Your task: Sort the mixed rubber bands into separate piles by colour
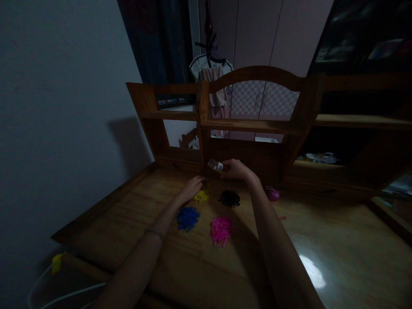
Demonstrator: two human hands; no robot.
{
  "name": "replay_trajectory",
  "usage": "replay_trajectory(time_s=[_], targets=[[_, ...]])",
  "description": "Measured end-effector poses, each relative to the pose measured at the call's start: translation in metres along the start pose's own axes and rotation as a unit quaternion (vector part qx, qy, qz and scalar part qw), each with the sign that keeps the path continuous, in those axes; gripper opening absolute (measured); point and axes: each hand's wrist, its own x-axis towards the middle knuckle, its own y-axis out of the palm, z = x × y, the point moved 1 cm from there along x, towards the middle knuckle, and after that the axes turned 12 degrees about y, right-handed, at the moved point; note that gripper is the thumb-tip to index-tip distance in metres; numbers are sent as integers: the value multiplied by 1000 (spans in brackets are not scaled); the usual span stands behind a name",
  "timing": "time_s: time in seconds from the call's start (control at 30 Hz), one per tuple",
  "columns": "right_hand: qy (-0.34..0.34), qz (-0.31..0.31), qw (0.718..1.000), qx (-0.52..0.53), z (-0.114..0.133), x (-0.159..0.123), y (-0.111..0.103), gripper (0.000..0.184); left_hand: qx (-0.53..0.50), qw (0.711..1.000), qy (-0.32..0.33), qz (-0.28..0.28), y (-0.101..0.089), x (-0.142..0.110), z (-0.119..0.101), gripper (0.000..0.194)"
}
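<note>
In the head view my right hand (237, 169) is closed around one end of a small clear bottle (214, 165) with a white label. The bottle is tilted and held above the desk, its other end pointing left. My left hand (193, 188) is at the edge of a pile of small yellow pieces (201, 195), its fingers stretched forward; the dim light blurs the fingertips. Nearer to me lie a pile of blue pieces (188, 218) and a pile of thin pink pieces (222, 230). Black pieces (230, 198) form another pile below my right hand.
A wooden desk (154, 193) carries a shelf unit (254, 125) along its back. Right of my right forearm sits a round purple object (273, 195) with a loop. A wall (71, 111) rises on the left, and a white cable (74, 293) hangs off the front left edge.
</note>
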Motion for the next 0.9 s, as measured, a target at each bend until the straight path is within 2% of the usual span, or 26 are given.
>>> replay_trajectory(time_s=[0.23, 0.37, 0.57, 0.73, 0.9], targets=[[2, -1, 1000, 10, -1, -1, -2, 52, 9, 999, 18, 45, 2, -6, -17, 54], [5, 1, 1000, 11, 0, -2, -2, 54, 8, 996, 23, 83, -12, -12, -31, 61], [2, -5, 1000, 13, -5, 0, -1, 52, -7, 993, 49, 109, -34, -18, -48, 48], [1, -5, 1000, 12, -5, 1, 1, 50, -10, 989, 63, 133, -29, -19, -51, 41], [8, -1, 1000, 3, -2, 0, 1, 51, -7, 991, 62, 118, -27, -14, -48, 26]])
